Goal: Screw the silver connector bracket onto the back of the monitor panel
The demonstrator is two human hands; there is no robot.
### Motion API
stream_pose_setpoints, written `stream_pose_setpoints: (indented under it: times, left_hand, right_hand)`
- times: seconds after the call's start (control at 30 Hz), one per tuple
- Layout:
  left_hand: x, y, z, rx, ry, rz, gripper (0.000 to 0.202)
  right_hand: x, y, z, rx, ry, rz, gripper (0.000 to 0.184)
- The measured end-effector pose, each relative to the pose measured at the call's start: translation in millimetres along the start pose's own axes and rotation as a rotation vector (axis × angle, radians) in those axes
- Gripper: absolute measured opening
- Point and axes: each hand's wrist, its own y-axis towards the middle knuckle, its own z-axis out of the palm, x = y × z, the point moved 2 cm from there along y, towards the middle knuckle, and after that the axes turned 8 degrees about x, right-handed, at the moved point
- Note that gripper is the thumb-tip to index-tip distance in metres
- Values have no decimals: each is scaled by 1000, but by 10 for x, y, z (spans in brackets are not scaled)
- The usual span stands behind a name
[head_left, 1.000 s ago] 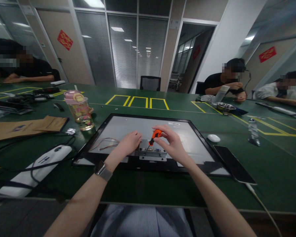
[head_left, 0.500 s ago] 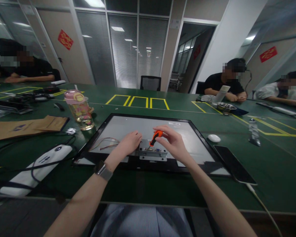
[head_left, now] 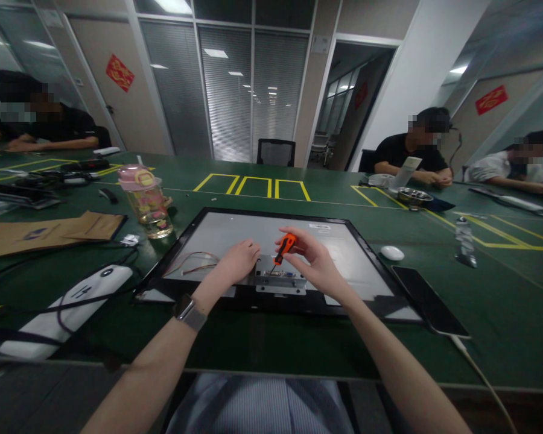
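Note:
A monitor panel (head_left: 353,265) lies back-side up on the green table, black frame around a grey metal back. A small metal bracket with connectors (head_left: 280,281) sits at its near edge. My right hand (head_left: 312,262) pinches a small orange-handled screwdriver (head_left: 284,246), tip down on the bracket's left part. My left hand (head_left: 235,262) rests curled on the panel just left of the bracket, fingers pressed against it. Thin coloured wires (head_left: 192,263) lie on the panel left of that hand.
A pink-lidded bottle (head_left: 145,202) and a brown paper bag (head_left: 49,232) stand at the left. A white power strip with cables (head_left: 63,310) lies near left. A white mouse (head_left: 391,252) and a phone (head_left: 429,300) lie right. Other people sit at the far sides.
The screwdriver and my right hand have shifted slightly left and turned a little on the bracket. My left hand has stayed in place.

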Motion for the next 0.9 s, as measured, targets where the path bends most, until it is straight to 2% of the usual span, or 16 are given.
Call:
stream_pose_setpoints:
  times: [0.13, 0.23, 0.37, 0.57, 0.73, 0.9]
  left_hand:
    - [-8, 2, -4, -1, 4, 3, 29]
    - [-2, 8, 7, 6, 18, -2, 29]
    - [2, 11, 14, 4, 15, 0, 29]
    - [4, 4, 18, -3, 34, 2, 28]
    - [16, 2, 30, -14, 25, 4, 28]
    - [1, 2, 8, -4, 8, -3, 28]
  right_hand:
    - [-5, 2, -17, -138, -241, -32, 34]
    - [7, 4, -22, -175, -332, -57, 26]
    - [-7, -1, -13, -166, -197, -32, 30]
    - [-9, -8, 13, -60, -15, -41, 34]
    - [-18, 1, -6, -143, -38, -32, 27]
    - [-4, -12, -5, -94, 103, -4, 31]
